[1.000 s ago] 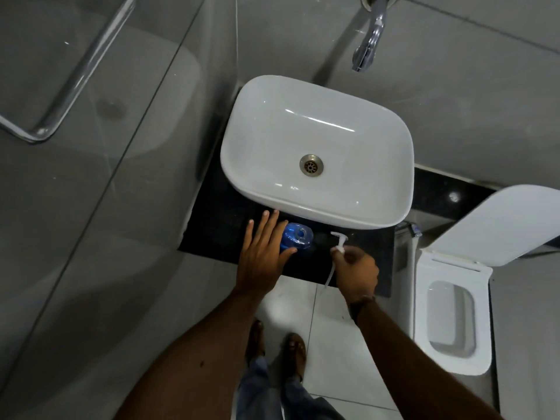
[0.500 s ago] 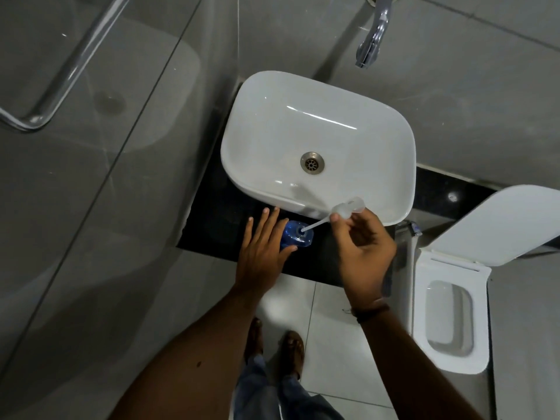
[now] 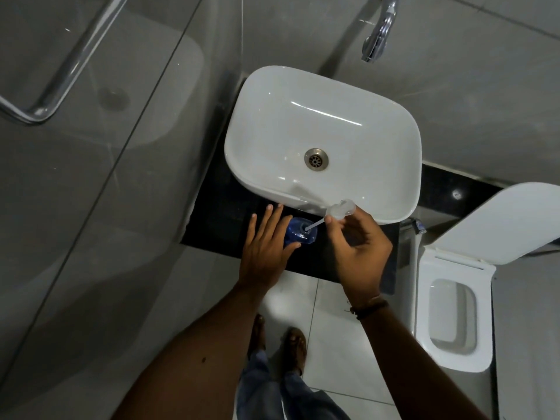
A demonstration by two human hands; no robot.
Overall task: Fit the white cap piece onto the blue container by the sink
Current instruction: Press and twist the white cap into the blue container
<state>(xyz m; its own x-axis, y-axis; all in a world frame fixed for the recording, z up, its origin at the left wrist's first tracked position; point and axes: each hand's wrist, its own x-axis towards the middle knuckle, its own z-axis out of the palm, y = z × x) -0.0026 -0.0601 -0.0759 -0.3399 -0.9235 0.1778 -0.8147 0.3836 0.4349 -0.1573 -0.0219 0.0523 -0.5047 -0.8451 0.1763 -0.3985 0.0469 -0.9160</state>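
Note:
A small blue container [image 3: 298, 234] stands on the black counter [image 3: 218, 225] just in front of the white sink [image 3: 372, 165]. My left hand [image 3: 265, 250] wraps its left side, thumb pressed on its front. My right hand [image 3: 357, 247] pinches the white cap piece [image 3: 341, 209], a pump head with a thin tube. The pump head is held up over the sink's front rim, to the right of the container. The tube slants down to the left and its tip sits at the container's open mouth.
A chrome tap [image 3: 378, 34] juts from the grey wall above the sink. A white toilet [image 3: 451, 322] with its lid up stands to the right. A glass panel with a chrome rail [image 3: 54, 86] fills the left. My feet stand on pale floor tiles below.
My right hand has lifted the cap piece from the counter up and to the right, swinging its tube until the tip reached the container's mouth. My left hand has stayed on the container.

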